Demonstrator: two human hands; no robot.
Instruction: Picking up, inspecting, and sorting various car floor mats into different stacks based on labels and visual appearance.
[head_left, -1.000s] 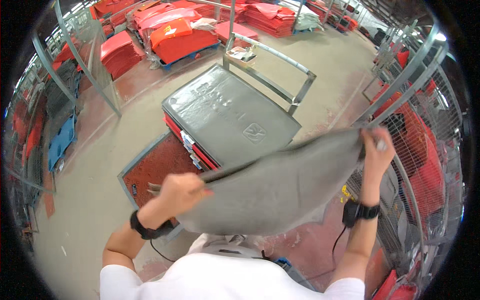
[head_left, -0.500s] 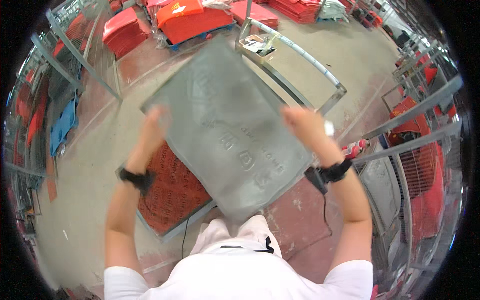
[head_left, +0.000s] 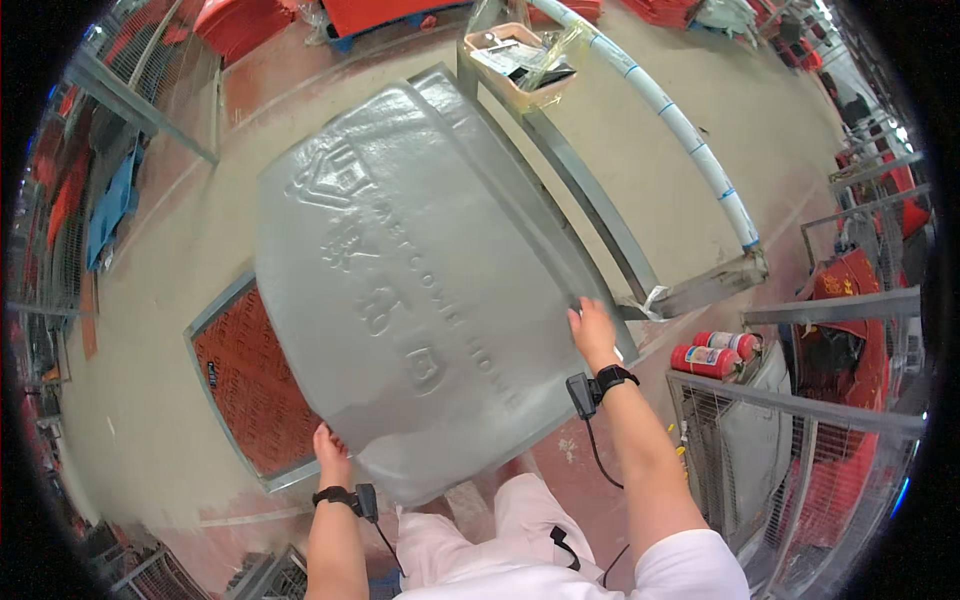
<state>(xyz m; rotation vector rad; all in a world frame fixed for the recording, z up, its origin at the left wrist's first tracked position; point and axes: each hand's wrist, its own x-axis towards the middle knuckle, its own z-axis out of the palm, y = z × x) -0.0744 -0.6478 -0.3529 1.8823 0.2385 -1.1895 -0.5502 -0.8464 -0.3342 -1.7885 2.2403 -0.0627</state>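
Observation:
A large grey rubber mat (head_left: 420,280) with raised lettering and a house emblem lies spread flat in front of me. My left hand (head_left: 330,453) grips its near left corner from below. My right hand (head_left: 592,330) rests on its right edge, fingers on the rim. Both wrists wear black bands with small devices and cables. The mat covers whatever stack lies under it.
A red patterned mat (head_left: 255,385) in a grey frame lies on the floor at left. A metal cart handle (head_left: 590,210) with a box of papers (head_left: 520,60) stands behind. Two red fire extinguishers (head_left: 715,352) and wire cages (head_left: 800,460) are at right.
The grey mat, held up at chest height before, has been swung over and laid flat. My hands moved from its upper corners to its near left corner and right edge.

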